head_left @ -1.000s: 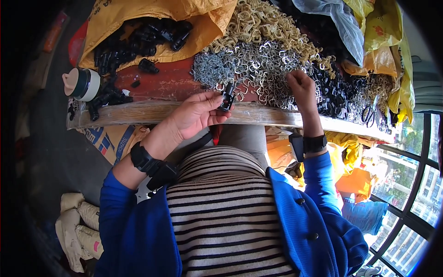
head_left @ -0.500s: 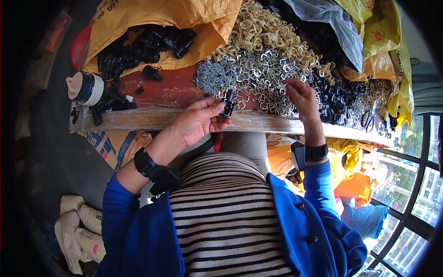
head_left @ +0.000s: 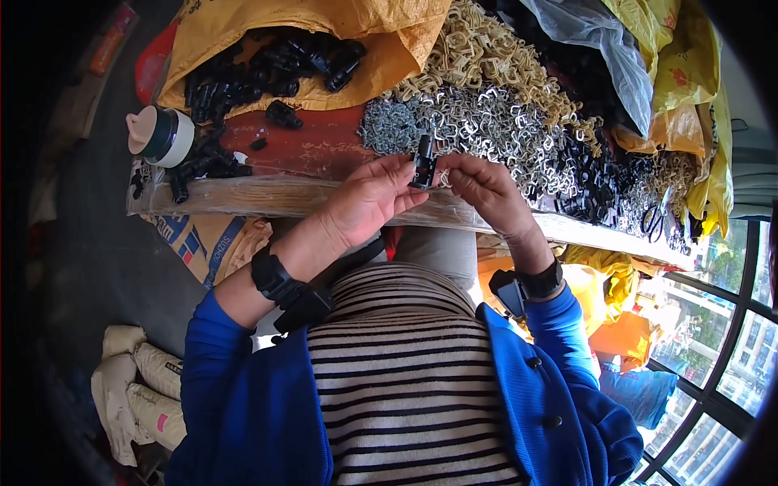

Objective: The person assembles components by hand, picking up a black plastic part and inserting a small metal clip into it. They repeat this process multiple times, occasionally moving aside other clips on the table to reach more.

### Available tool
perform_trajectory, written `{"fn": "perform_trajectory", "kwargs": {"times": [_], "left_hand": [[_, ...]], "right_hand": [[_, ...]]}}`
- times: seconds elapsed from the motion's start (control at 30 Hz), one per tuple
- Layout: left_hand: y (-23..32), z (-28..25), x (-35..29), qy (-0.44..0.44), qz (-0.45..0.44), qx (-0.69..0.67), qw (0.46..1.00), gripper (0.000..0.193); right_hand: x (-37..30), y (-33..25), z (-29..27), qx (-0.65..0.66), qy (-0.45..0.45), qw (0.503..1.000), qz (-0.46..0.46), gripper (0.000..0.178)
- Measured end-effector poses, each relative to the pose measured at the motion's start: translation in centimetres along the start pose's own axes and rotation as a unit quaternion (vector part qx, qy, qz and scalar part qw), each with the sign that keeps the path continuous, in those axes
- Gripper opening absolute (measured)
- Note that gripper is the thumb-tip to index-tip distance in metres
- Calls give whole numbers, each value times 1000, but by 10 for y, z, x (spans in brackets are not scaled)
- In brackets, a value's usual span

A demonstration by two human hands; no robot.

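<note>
My left hand [head_left: 365,202] grips a black plastic tube-like fitting [head_left: 423,164] between thumb and fingers, its narrow end pointing away from me. Close by on its right, my right hand [head_left: 490,194] is pinched around a small pale metal clip [head_left: 443,179], partly hidden by the fingertips. Both hands are over the table's near edge. Just beyond them lie a heap of bent silvery clips [head_left: 496,121] and a smaller heap of fine grey metal pieces [head_left: 389,125].
Beige clips [head_left: 474,53] are piled behind the silvery ones, with small black parts [head_left: 596,172] to the right. An orange sack [head_left: 243,24] spills black fittings [head_left: 284,69] at the back left. A round lidded jar [head_left: 166,138] stands left; scissors [head_left: 653,220] lie right.
My right hand has come left from over the clip heap to the fitting, with a clip in its fingers. My left hand still holds the fitting; the whole view has shifted slightly.
</note>
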State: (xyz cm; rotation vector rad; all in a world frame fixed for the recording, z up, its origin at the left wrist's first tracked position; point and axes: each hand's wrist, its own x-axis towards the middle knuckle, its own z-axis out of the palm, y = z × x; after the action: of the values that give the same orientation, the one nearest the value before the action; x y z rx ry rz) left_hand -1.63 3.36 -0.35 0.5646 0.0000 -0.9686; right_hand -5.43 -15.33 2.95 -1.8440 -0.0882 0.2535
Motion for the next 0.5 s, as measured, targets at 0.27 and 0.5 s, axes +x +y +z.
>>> {"fn": "perform_trajectory", "kwargs": {"times": [0.27,0.5], "left_hand": [[2,4,-2,8,30,-4,1000,16],[-3,-2,1,3,72,21,997,22]], "right_hand": [[7,-2,11,44,17,999,-9,16],[4,8,4,90,5,996,21,16]]}}
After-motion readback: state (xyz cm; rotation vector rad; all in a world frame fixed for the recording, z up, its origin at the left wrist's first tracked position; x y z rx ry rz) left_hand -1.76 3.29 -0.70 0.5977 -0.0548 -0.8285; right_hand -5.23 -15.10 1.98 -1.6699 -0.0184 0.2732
